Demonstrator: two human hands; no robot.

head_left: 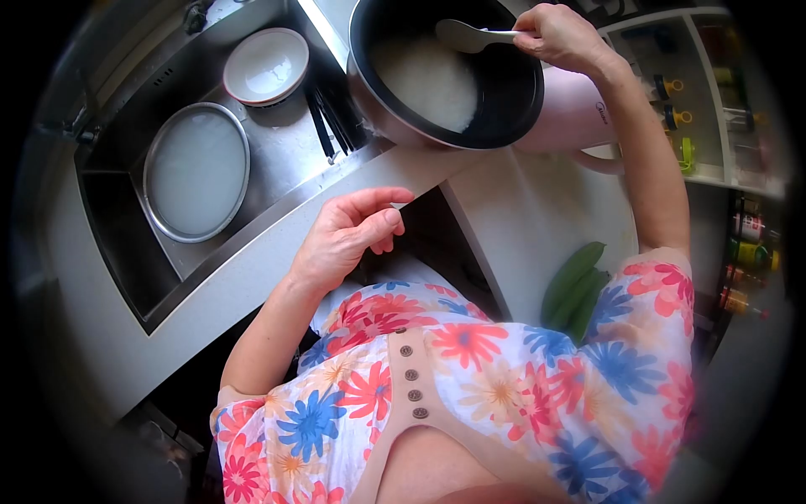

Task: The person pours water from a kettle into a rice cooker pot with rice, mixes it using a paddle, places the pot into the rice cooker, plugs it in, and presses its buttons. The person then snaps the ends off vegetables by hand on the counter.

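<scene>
At the top right, my right hand (564, 38) grips the handle of a pale rice paddle (462, 36), its fingers closed around the end. The paddle's flat head is inside a dark-lined pot (514, 101), above the white rice (428, 80) at the bottom. My left hand (340, 233) hovers near the counter edge in front of the sink, palm inward, fingers loosely bent and apart, with nothing in it. It touches neither the pot nor the sink.
In the steel sink (277, 164) lie a round pan of cloudy liquid (195, 176), a white bowl (267, 65) and dark chopsticks (323, 126). A pink kettle (571, 113) stands beside the pot. Green cucumber-like vegetables (573, 286) lie on the counter (525, 218). Shelves (705, 101) hold bottles.
</scene>
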